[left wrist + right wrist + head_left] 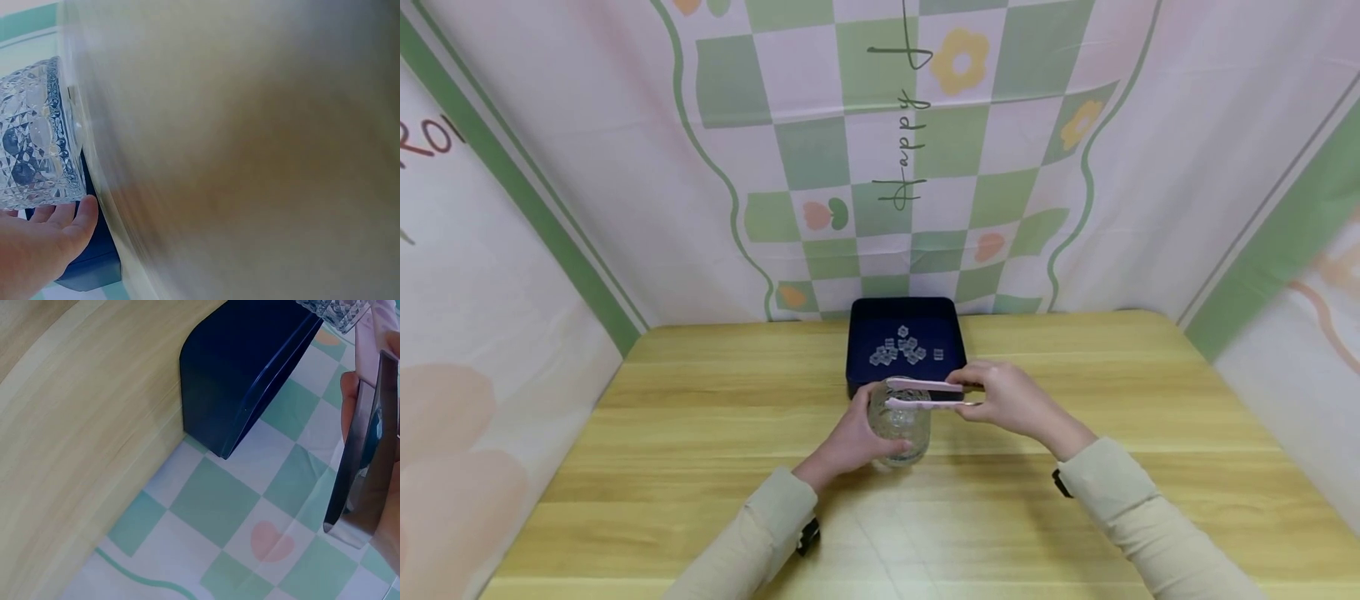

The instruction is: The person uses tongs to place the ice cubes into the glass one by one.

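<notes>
My left hand (852, 435) grips a clear, diamond-patterned glass (901, 437) around its side; the same cut glass (31, 137) shows large in the left wrist view. In my right hand (1011, 400) is a pair of tongs (925, 405) with pink arms and a metal bend (359, 481) at the handle end. The tongs' arms stand apart, their tips over the glass's mouth. Whether a cube is between the tips I cannot tell. Behind the glass, several clear cubes (912, 350) lie in a dark blue tray (958, 337).
The wooden table (715, 400) runs back to a printed cloth backdrop (880, 150), with more cloth at both sides. The tray sits at the table's far edge, against the backdrop. Its corner wall (212, 381) stands upright near the tongs in the right wrist view.
</notes>
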The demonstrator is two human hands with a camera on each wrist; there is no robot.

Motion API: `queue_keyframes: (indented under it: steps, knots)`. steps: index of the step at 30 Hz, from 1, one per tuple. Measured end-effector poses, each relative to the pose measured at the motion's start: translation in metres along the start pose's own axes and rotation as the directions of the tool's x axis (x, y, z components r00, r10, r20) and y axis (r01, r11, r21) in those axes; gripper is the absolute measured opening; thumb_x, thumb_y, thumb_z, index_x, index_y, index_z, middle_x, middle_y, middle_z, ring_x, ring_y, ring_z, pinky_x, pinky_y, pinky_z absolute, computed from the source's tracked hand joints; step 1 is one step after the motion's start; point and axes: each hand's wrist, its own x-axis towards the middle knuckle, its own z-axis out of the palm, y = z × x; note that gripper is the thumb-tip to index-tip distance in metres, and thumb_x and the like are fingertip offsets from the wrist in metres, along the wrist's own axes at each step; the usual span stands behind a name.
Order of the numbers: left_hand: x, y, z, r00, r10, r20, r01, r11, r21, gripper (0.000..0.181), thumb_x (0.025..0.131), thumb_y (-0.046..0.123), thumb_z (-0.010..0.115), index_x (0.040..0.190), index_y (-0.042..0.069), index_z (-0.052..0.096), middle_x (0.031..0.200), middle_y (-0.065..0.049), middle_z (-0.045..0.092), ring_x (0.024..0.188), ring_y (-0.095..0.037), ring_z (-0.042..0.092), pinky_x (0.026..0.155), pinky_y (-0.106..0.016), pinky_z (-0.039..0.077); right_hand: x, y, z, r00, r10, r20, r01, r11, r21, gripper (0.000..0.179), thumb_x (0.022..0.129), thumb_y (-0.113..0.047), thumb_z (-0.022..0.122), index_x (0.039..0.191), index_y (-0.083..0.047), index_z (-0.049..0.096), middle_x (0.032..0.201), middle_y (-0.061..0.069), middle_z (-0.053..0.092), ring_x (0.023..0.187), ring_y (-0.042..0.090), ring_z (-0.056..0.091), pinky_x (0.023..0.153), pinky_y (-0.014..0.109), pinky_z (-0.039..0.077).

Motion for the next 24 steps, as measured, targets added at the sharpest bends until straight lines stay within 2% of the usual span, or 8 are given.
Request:
queue_keyframes:
  steps: [7, 10, 14, 18, 24]
  knots:
    - [-0.001, 0.0, -0.001, 1.0, -0.011, 0.002, 0.011, 1.0, 0.007, 0.099, 0.073, 0.033, 0.083, 0.147, 0.01, 0.023, 0.143, -0.016, 0.039, 0.123, -0.031, 0.048, 0.104, -0.05, 0.041, 0.005, 0.0, -0.002, 0.999, 0.042, 0.022, -0.044, 0.997, 0.064, 0.028, 0.08, -0.016, 0.073, 0.105, -0.005, 0.07, 0.094, 0.006, 0.07, 0.081, 0.015, 0.063, 0.071, 0.033, 0.054]
    - [-0.001, 0.001, -0.001, 1.0, -0.013, 0.005, 0.012, 1.0, 0.016, 0.1, 0.072, 0.034, 0.083, 0.148, 0.011, 0.022, 0.145, -0.015, 0.038, 0.125, -0.032, 0.046, 0.104, -0.052, 0.041, 0.009, 0.001, -0.004, 0.998, 0.061, 0.0, -0.06, 0.996, 0.067, 0.028, 0.081, -0.016, 0.074, 0.106, -0.004, 0.069, 0.093, 0.008, 0.071, 0.081, 0.017, 0.063, 0.07, 0.034, 0.053]
    - [0.0, 0.0, -0.002, 1.0, -0.014, 0.006, 0.013, 0.999, 0.03, 0.1, 0.072, 0.035, 0.083, 0.148, 0.012, 0.021, 0.146, -0.014, 0.037, 0.128, -0.032, 0.044, 0.105, -0.053, 0.04, 0.016, 0.001, -0.008, 0.991, 0.123, -0.046, -0.12, 0.991, 0.06, 0.03, 0.081, -0.017, 0.073, 0.107, -0.002, 0.069, 0.095, 0.012, 0.071, 0.083, 0.022, 0.065, 0.072, 0.039, 0.053]
    - [0.001, -0.001, -0.001, 1.0, -0.009, 0.005, 0.009, 1.0, 0.03, 0.1, 0.072, 0.035, 0.083, 0.148, 0.011, 0.022, 0.146, -0.014, 0.037, 0.13, -0.032, 0.043, 0.106, -0.054, 0.039, 0.023, 0.0, -0.013, 0.979, 0.192, -0.075, -0.192, 0.981, 0.011, 0.033, 0.083, -0.018, 0.07, 0.11, 0.0, 0.068, 0.098, 0.016, 0.071, 0.086, 0.028, 0.066, 0.073, 0.043, 0.053]
    - [0.0, -0.001, -0.001, 1.0, 0.016, -0.002, -0.016, 1.0, 0.025, 0.099, 0.072, 0.032, 0.083, 0.147, 0.009, 0.023, 0.144, -0.015, 0.039, 0.13, -0.032, 0.043, 0.106, -0.054, 0.039, 0.034, 0.002, -0.014, 0.966, 0.247, -0.082, -0.256, 0.958, -0.129, 0.032, 0.08, -0.014, 0.069, 0.107, 0.003, 0.069, 0.091, 0.016, 0.069, 0.075, 0.028, 0.065, 0.065, 0.042, 0.053]
